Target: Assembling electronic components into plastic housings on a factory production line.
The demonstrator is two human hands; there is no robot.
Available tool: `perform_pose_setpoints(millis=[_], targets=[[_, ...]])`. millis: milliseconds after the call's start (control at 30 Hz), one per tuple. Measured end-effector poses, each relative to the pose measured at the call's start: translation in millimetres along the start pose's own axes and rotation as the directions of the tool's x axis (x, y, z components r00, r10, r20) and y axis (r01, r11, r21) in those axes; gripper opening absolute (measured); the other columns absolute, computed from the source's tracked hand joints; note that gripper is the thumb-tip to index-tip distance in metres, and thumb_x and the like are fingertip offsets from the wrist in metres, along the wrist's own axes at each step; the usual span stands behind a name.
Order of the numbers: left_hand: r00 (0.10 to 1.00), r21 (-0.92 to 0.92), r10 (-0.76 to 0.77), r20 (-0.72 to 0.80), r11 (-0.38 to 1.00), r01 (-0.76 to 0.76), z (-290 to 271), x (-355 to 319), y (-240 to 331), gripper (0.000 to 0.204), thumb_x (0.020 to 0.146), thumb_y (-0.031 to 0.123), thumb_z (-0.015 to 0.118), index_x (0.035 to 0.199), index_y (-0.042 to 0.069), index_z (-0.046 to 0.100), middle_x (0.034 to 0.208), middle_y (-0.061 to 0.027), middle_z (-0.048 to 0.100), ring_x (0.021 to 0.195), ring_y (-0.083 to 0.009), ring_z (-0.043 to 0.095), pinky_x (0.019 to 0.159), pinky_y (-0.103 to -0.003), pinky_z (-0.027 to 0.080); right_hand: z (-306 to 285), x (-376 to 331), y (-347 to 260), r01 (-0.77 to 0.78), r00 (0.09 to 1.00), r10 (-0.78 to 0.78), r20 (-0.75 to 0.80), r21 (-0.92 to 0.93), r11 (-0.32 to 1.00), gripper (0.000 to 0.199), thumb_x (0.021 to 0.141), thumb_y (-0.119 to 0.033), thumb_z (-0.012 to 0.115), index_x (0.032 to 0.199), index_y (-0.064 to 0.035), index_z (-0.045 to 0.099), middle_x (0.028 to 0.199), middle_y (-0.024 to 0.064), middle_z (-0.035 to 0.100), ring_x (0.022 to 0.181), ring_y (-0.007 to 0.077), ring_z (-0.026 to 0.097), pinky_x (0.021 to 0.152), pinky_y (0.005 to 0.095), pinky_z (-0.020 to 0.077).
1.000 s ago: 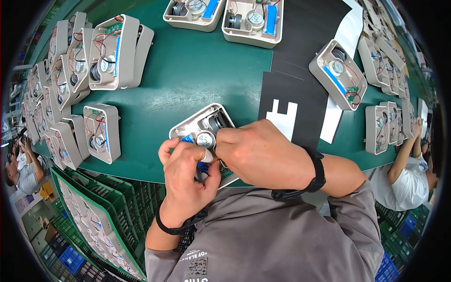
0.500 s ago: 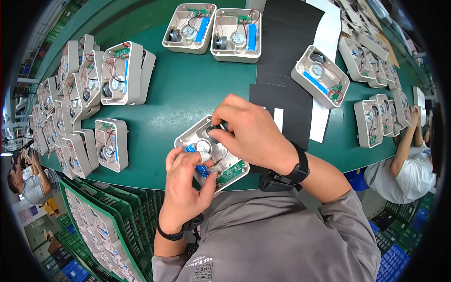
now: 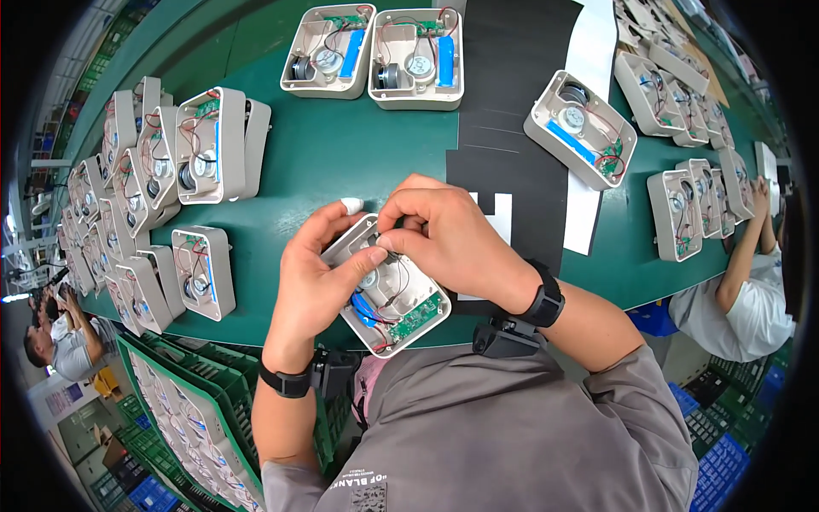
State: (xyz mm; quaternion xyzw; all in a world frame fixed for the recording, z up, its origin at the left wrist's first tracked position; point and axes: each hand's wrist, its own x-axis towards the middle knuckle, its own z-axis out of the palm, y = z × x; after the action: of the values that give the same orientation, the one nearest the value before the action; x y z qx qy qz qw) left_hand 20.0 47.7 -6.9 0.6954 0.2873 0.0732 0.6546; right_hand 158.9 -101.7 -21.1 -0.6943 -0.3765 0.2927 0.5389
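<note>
A light beige plastic case (image 3: 426,328) lies open side up and aslant before me. It holds a green circuit board (image 3: 417,318), a blue battery (image 3: 363,309) and thin wires. My left hand (image 3: 313,271) wraps the case's left edge, its thumb reaching inside and a white finger cover on one fingertip. My right hand (image 3: 444,226) is closed in a pinch over the case's far end. A dark round part sits at its fingertips, mostly hidden by them. The silver round part beside the battery is largely covered by my left thumb.
Two similar open cases (image 3: 418,98) stand at the far side of the green table (image 3: 299,162). Many more are stacked at left (image 3: 205,264) and right. Another case (image 3: 580,128) rests on black and white sheets. Green crates (image 3: 188,375) stand lower left; co-workers sit at both sides.
My left hand has moved from the battery and wires to the case's left edge, its thumb reaching toward my right fingertips. The blue battery shows more now. My right hand stays over the case's far end.
</note>
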Motion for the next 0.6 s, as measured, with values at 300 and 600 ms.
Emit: perform_pose_setpoints(millis=[300,600], targets=[[0.991,0.208,-0.100,0.092,0.975,0.080,1.4,5.7,17.3,0.050,0.087,0.007,0.086,0.131,-0.005,0.065,0.112,-0.0077,0.074,0.102,-0.0114,0.067,0.089,-0.030,0.056,7.5,1.8,-9.6,-0.155,0.985,0.163,-0.061,0.126,0.980,0.025,0.088,0.003,0.068,0.112,0.0003,0.069,0.102,0.0096,0.061,0.071,0.0135,0.058,0.067,0.0304,0.0505],[0.977,0.150,-0.189,0.095,0.973,0.174,-3.5,7.6,16.3,0.050,0.089,0.008,0.085,0.132,-0.005,0.065,0.113,-0.0076,0.074,0.097,-0.0114,0.068,0.085,-0.029,0.057,-13.0,-0.2,6.9,-0.281,0.959,0.256,0.117,0.323,0.904,0.020,0.092,-0.007,0.067,0.110,0.0007,0.068,0.097,0.0113,0.065,0.076,0.0223,0.066,0.070,0.0373,0.0528]])
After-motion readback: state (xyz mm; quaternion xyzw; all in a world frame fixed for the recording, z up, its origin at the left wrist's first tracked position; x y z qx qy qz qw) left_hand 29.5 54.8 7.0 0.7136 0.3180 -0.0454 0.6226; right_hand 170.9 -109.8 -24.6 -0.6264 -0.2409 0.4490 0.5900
